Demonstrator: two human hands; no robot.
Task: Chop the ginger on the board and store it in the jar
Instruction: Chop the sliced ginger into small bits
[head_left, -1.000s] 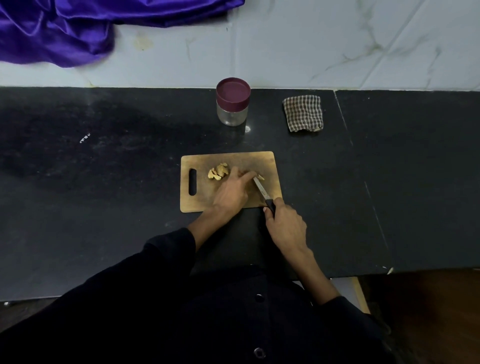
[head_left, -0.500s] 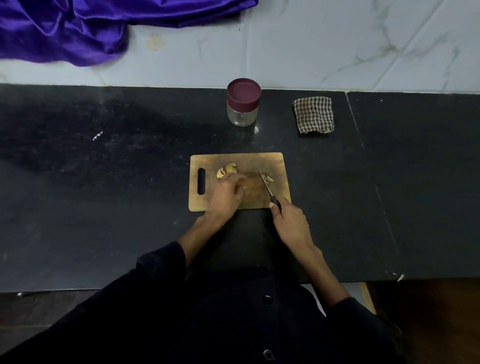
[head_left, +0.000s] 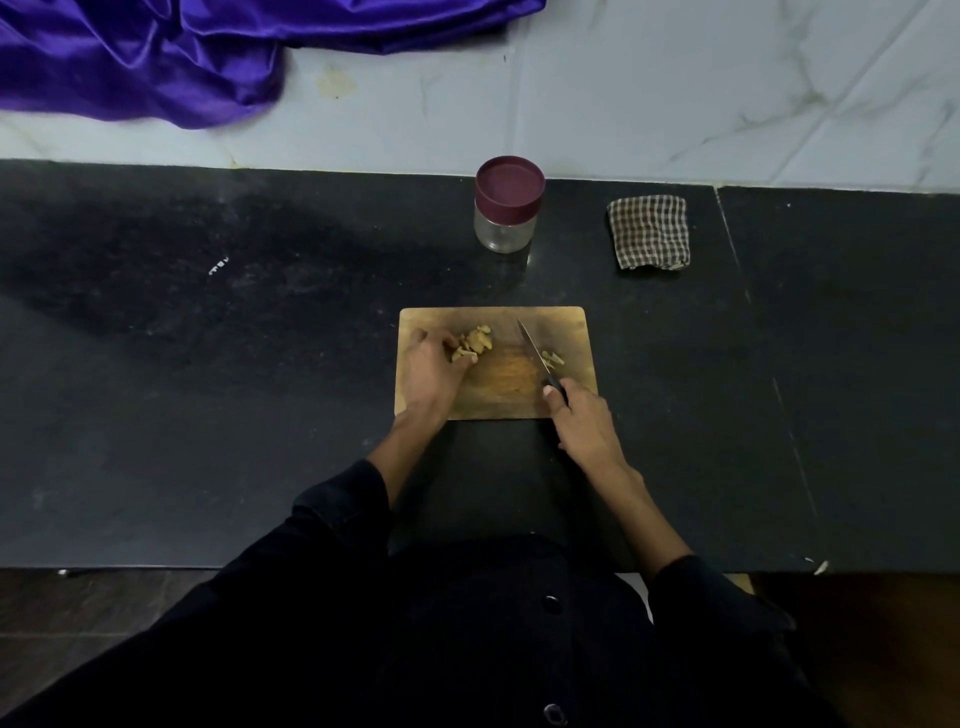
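On the counter (head_left: 260, 415): a wooden board (head_left: 493, 395) is laid flat near the front edge, its long side running left to right.
Ginger (head_left: 475, 343): a heap of pale pieces is seen on the left half of the board.
Cut pieces (head_left: 552, 357): a few small bits are found on the right half, just beside the blade.
Left hand (head_left: 431, 369): it is placed on the board, fingers curled round the left side of the ginger heap.
Right hand (head_left: 582, 421): the fingers are clenched round the dark handle of the knife (head_left: 532, 347).
Blade: it is pointed away from the person, between the two ginger groups.
Jar (head_left: 506, 205): it is stood upright behind the board, well apart from it, with its maroon lid fitted.
Checked cloth (head_left: 649, 231): it is folded to the right of the jar.
Purple fabric (head_left: 156, 57): it is draped over the pale ledge at the back left.
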